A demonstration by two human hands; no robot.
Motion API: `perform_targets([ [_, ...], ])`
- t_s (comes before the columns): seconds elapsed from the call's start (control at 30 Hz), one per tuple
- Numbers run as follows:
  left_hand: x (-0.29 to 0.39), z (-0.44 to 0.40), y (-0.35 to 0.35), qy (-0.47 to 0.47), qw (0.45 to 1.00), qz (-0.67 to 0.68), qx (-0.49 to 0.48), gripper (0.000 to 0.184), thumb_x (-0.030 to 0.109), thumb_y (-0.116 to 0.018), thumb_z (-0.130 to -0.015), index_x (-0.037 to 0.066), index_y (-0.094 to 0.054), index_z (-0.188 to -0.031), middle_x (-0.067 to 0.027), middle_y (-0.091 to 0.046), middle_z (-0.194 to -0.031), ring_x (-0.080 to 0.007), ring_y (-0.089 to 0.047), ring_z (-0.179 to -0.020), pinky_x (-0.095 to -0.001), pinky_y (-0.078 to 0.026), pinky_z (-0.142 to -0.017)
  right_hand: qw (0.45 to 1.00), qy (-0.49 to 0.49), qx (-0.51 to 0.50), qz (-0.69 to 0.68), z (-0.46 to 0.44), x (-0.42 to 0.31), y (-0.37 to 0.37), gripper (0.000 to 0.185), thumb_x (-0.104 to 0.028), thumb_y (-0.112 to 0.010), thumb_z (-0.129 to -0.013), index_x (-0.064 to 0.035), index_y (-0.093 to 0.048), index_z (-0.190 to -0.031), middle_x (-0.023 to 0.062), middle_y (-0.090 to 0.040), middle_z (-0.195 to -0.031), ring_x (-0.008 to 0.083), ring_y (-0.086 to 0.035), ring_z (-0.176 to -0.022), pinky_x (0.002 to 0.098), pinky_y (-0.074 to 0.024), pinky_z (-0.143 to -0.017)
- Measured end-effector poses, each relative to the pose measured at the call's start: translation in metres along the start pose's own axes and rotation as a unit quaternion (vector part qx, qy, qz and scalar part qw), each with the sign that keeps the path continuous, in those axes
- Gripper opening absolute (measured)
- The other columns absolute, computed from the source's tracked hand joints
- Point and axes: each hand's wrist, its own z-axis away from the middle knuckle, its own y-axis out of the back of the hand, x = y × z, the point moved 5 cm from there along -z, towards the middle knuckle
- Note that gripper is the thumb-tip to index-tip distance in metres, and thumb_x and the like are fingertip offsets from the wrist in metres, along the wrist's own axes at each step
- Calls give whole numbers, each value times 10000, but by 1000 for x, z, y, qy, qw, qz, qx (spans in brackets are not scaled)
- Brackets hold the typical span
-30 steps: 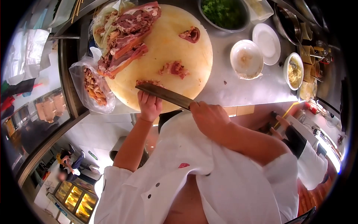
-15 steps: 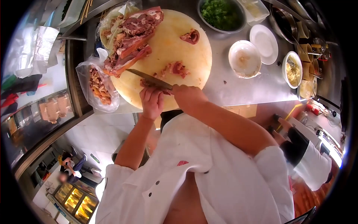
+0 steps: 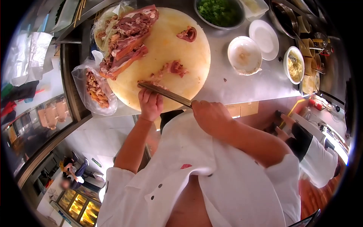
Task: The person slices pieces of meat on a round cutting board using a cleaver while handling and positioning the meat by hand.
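My right hand (image 3: 211,115) is closed around the handle of a long knife (image 3: 166,92). The blade slants up and left across the near edge of a round cutting board (image 3: 181,53). Close against the blade, my left hand (image 3: 150,105) has its fingers curled on a piece of meat, mostly hidden by hand and knife. Red scraps of meat (image 3: 176,69) lie just beyond the blade. Large cuts of cooked meat (image 3: 130,36) are piled at the board's left, and a curled chunk of meat (image 3: 188,34) sits farther back.
A plastic bag of chopped meat (image 3: 96,89) leans by the board's left edge. To the right stand a soiled white bowl (image 3: 244,53), a white plate (image 3: 264,39) and a bowl of pale chopped food (image 3: 294,66). Behind is a metal bowl of greens (image 3: 221,13). Another person (image 3: 317,159) stands at right.
My right hand has drawn the knife toward me and to the right, away from my left hand. The blade now lies nearer the board's front edge. The view has shifted slightly.
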Motion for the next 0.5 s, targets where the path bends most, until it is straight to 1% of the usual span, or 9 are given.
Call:
perform_targets([
  [0.13,-2,-1,-2,-7,1000,-7,9,193,72,-721,-882,70,-710,-1075,-112,-654,-1195,-397,-553,-1161,-483,-493,-1014,1000,11,-6,-28,-7,-4,6,106,-69,-569,-977,-3,-591,-1057,181,-719,-902,385,-742,-828,483,-598,-719],
  [0.23,1,-7,2,3,1000,17,-6,190,70,-716,-884,68,-708,-1075,-116,-650,-1206,-397,-551,-1171,-485,-483,-1030,999,10,-29,-27,-30,-15,1,129,-60,-574,-970,4,-587,-1081,186,-730,-948,386,-749,-875,480,-601,-747],
  [0.33,1,-8,3,-8,1000,3,9,184,80,-718,-891,66,-708,-1074,-120,-653,-1200,-396,-558,-1166,-482,-472,-1045,999,34,-4,-31,-60,-24,-6,141,-47,-583,-958,8,-578,-1088,189,-735,-975,380,-754,-891,474,-604,-761],
  [0.43,1,-7,4,-15,1000,-1,8,175,89,-718,-904,59,-706,-1076,-119,-656,-1205,-392,-561,-1172,-483,-461,-1061,999,51,13,-4,-89,-32,-16,147,-45,-588,-951,9,-576,-1087,196,-734,-968,381,-753,-904,473,-606,-770],
  [0.5,2,-4,6,-9,1000,2,-11,169,90,-717,-910,58,-704,-1076,-115,-651,-1219,-387,-559,-1180,-486,-465,-1060,998,43,37,-33,-86,-24,-14,136,-49,-591,-951,4,-575,-1075,196,-734,-958,386,-750,-890,476,-604,-764],
])
